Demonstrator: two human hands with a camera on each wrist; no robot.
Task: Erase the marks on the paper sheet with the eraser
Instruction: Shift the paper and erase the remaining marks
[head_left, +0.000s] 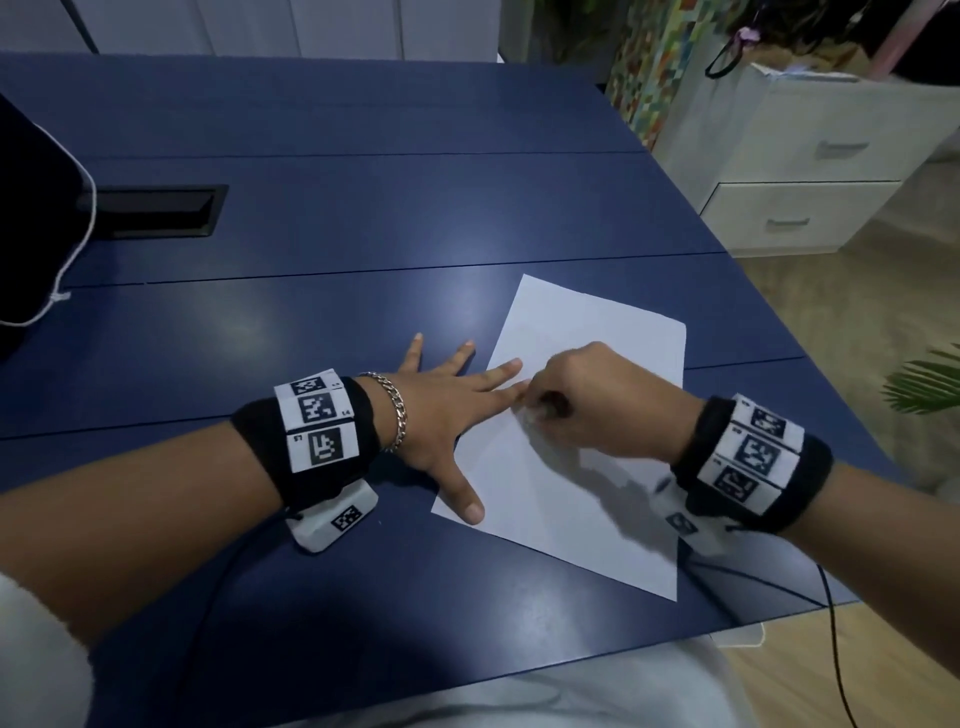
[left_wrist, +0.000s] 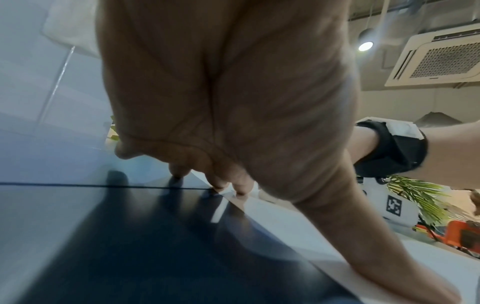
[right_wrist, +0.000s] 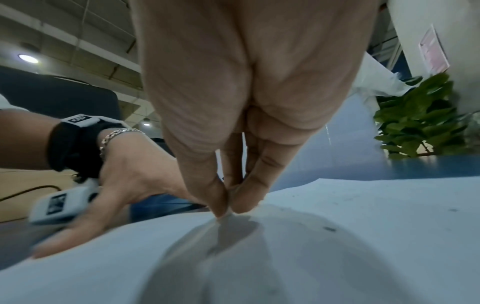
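Observation:
A white paper sheet (head_left: 597, 332) lies slanted on the blue table (head_left: 311, 312). My left hand (head_left: 441, 410) lies flat with fingers spread. Its thumb (left_wrist: 389, 257) and two fingertips press on the sheet's left edge; the other fingers rest on the table. My right hand (head_left: 587, 405) pinches a small pale eraser (head_left: 535, 413) against the paper, right beside my left index finger. In the right wrist view the thumb and fingertips (right_wrist: 221, 203) meet at the paper (right_wrist: 363, 257) and hide most of the eraser. A few faint dark specks (right_wrist: 329, 229) dot the sheet to the right.
A black cable hatch (head_left: 156, 208) is set into the table at the back left, beside a dark cloth (head_left: 31, 218). The table's right edge runs close to the paper. Beyond it stand a white drawer cabinet (head_left: 805, 182) and a green plant (head_left: 924, 384).

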